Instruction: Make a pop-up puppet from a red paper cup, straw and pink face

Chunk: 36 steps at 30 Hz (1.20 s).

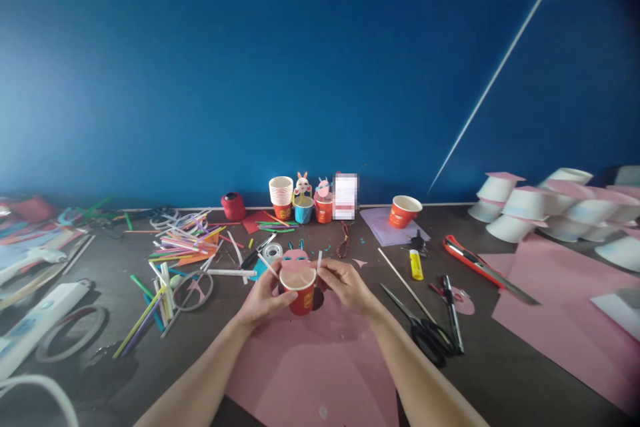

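Note:
My left hand (pixel 265 297) is wrapped round the left side of a red paper cup (pixel 301 299), thumb on its front. A pink paper face with blue ears (pixel 296 257) rises behind the cup's rim. One white strip (pixel 269 264) slants up at the cup's left side. On the right, my right hand (pixel 345 283) pinches another short white strip (pixel 319 261) upright beside the rim. Below the cup lies a large pink paper sheet (pixel 315 360).
Scissors (pixel 425 330), a marker (pixel 453 313), a glue stick (pixel 416 265) and a utility knife (pixel 485 267) lie to the right. Stacked white cups (pixel 520 207) stand far right. Coloured sticks (pixel 185 240) are heaped left. Decorated cups (pixel 303 209) and a cup stack (pixel 281 193) line the back.

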### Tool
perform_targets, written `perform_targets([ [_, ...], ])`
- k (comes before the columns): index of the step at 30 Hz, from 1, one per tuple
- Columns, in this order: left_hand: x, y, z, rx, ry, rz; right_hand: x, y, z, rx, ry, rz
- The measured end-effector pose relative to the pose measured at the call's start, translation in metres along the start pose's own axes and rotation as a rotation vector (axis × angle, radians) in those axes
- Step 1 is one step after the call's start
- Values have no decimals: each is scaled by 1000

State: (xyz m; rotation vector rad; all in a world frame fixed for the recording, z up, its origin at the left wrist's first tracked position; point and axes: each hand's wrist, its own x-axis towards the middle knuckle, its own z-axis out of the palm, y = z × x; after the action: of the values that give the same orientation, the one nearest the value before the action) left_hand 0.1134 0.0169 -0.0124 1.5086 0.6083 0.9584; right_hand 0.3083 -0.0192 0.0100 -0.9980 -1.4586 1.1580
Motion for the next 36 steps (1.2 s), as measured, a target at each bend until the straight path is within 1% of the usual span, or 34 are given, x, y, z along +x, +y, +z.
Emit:
perform_targets([
  [4, 0, 3, 1, -19, -33, -11, 0, -4, 2, -8, 5, -30],
  [9, 1, 5, 2, -45, -34, -5, 1, -1, 2, 9, 12, -33],
  [16, 1, 5, -1, -39, -77, -8, 0, -3, 2, 29, -23, -38],
  [23, 1, 5, -2, -32, -93, -6, 0, 0, 1, 21, -23, -37],
  [30, 1, 5, -4, 40, -89, 15, 0, -2, 1, -25, -27, -31],
  [36, 2, 8, -2, 108, -116, 33, -1, -7, 0, -30, -80, 1],
])
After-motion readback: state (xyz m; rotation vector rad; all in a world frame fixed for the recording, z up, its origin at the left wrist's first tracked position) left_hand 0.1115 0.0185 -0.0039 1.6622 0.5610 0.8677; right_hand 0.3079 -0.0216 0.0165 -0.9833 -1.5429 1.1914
